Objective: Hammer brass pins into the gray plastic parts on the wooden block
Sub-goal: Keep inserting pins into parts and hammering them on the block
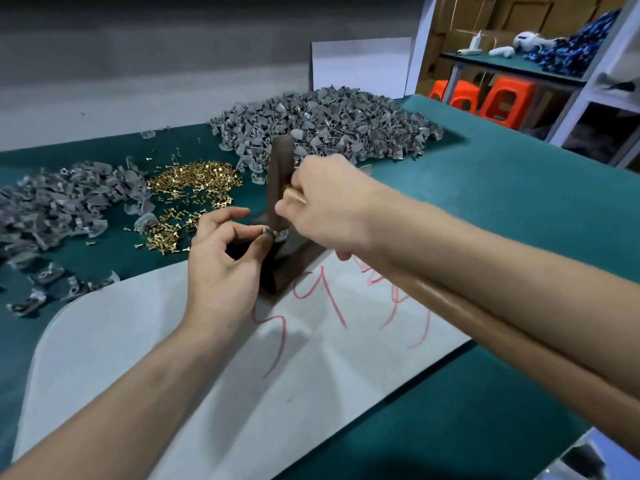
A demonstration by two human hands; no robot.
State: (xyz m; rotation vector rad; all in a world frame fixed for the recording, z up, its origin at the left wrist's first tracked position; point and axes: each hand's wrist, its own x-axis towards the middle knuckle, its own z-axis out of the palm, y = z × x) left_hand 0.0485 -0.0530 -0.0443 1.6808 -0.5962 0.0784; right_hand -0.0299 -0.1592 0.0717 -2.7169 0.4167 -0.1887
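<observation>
A green felt-like surface (485, 209) holds a creased white sheet (138, 341), which runs under the dark wooden block (285, 270). Beyond the block is a heap of dull gray plastic parts (329, 123); to its left, glittering brass pins (194, 181). The right hand (329, 206) is clenched round a hammer (277, 168) near its dark head, the glossy handle under the forearm. The left hand (221, 261) pinches one small gray part (275, 234) on the block. With fingertips so close, a stray blow could strike them — or bend a pin.

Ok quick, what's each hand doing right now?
Left hand: pinching a gray plastic part at the wooden block.
Right hand: gripping the hammer near its head.
</observation>
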